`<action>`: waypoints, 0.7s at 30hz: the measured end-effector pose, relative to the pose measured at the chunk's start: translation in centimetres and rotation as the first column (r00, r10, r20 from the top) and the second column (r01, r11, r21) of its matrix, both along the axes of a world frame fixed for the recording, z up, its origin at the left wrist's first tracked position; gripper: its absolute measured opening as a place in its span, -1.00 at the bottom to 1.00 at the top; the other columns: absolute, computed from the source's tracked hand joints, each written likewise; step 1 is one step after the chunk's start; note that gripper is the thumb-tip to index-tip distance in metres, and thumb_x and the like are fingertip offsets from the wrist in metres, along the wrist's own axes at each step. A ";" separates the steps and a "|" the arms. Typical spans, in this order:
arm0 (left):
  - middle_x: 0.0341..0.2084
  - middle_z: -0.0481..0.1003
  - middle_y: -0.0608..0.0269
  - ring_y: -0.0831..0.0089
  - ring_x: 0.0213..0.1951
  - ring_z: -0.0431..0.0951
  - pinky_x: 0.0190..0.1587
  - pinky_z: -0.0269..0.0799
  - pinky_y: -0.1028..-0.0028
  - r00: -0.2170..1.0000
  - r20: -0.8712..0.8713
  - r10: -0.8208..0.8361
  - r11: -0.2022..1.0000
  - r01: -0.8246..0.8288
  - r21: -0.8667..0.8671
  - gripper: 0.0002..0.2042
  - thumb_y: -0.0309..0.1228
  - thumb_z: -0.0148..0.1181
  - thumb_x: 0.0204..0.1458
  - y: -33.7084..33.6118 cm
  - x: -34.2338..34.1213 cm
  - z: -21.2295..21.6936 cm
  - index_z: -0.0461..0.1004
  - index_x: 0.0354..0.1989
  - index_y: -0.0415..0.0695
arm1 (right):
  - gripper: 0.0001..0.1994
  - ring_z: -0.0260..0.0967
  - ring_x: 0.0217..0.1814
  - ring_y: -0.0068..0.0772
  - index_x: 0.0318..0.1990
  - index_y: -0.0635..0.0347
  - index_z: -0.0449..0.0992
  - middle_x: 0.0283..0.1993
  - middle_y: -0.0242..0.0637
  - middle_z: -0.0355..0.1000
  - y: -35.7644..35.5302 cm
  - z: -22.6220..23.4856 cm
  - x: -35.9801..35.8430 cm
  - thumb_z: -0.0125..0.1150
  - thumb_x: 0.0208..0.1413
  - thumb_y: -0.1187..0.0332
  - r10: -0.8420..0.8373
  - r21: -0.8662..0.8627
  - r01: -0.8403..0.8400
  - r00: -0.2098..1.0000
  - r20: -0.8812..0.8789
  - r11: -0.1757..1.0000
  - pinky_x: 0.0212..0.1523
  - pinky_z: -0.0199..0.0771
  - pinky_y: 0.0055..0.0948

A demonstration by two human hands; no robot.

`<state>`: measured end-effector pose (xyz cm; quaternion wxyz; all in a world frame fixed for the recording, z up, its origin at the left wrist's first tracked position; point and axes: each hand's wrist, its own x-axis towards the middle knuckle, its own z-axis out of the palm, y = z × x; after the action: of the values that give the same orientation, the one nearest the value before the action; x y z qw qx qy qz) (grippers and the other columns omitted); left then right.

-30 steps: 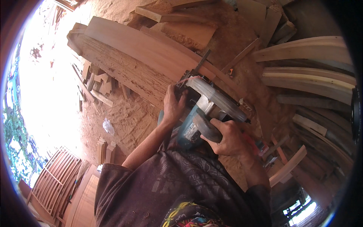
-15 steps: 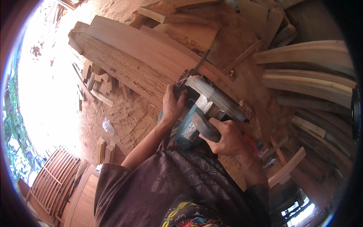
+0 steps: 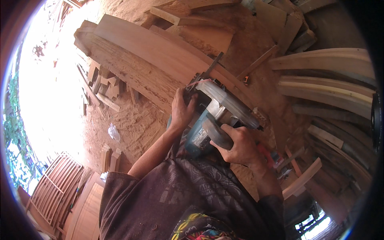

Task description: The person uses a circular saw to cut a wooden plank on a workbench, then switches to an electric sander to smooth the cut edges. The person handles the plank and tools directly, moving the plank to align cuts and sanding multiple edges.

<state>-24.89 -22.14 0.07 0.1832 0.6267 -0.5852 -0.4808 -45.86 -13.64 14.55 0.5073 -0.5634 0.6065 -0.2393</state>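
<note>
A teal circular saw (image 3: 196,139) with a long grey blade guard (image 3: 228,102) rests at the near end of a reddish wooden board (image 3: 150,48). The back handle is in the grip of my right hand (image 3: 242,149), its fingers wrapped round it. Toward the front of the saw, my left hand (image 3: 183,113) is closed on a dark grip, partly hidden by the hand. A flat metal guide bar (image 3: 215,64) sticks out across the board from the saw's front. The blade is hidden. Under the board lies a thick, rough timber beam (image 3: 128,70).
Curved wooden pieces (image 3: 324,60) are stacked at the right. Offcuts (image 3: 106,84) lie left of the beam on the sawdust-covered ground (image 3: 132,120), near a crumpled clear plastic bag (image 3: 113,132). A small orange-and-black object (image 3: 246,79) lies beyond the saw.
The view has tilted slightly, so the surroundings sit a little differently. Both hands keep the same hold, and the saw shows no clear movement along the board.
</note>
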 end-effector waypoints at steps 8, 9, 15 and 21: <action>-0.08 0.59 -0.22 -0.17 0.02 0.61 0.08 0.48 0.05 0.999 0.036 -0.018 1.000 0.018 0.006 -0.59 -0.24 0.32 0.27 -1.0 0.3 0.6 0.39 0.11 -0.27 | -0.75 0.65 -0.30 0.17 -0.23 0.25 0.58 -0.41 0.07 0.58 -0.8 0.1 0.6 0.55 0.05 0.35 -0.016 -0.019 0.016 1.000 -0.013 1.000 -0.34 0.60 -0.13; -0.08 0.59 -0.22 -0.16 0.02 0.61 0.08 0.48 0.05 0.999 0.036 -0.020 1.000 0.020 0.007 -0.59 -0.24 0.32 0.27 -1.1 0.3 0.7 0.39 0.11 -0.27 | -0.75 0.65 -0.30 0.17 -0.23 0.25 0.58 -0.42 0.07 0.58 -0.9 0.1 0.6 0.55 0.05 0.35 -0.015 -0.024 0.015 1.000 -0.017 1.000 -0.34 0.60 -0.13; -0.06 0.60 -0.20 -0.13 0.03 0.62 0.09 0.49 0.07 1.000 0.002 -0.010 0.999 0.011 -0.036 -0.59 -0.24 0.32 0.27 -1.3 0.9 0.2 0.40 0.12 -0.26 | -0.74 0.65 -0.32 0.16 -0.24 0.23 0.58 -0.43 0.07 0.58 -1.3 0.3 1.0 0.55 0.05 0.32 -0.024 -0.038 0.023 1.000 -0.018 0.999 -0.35 0.59 -0.13; -0.05 0.60 -0.18 -0.11 0.05 0.62 0.12 0.50 0.09 1.000 0.008 0.000 1.000 0.000 -0.003 -0.59 -0.24 0.33 0.27 -1.8 1.1 0.5 0.40 0.12 -0.26 | -0.74 0.65 -0.31 0.15 -0.24 0.22 0.59 -0.42 0.05 0.58 -1.6 -0.1 1.2 0.56 0.05 0.31 -0.018 -0.038 0.018 1.000 -0.012 0.999 -0.34 0.60 -0.13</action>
<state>-23.84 -23.98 0.59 0.1818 0.6283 -0.5865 -0.4776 -44.63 -15.29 14.45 0.4908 -0.5688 0.6101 -0.2518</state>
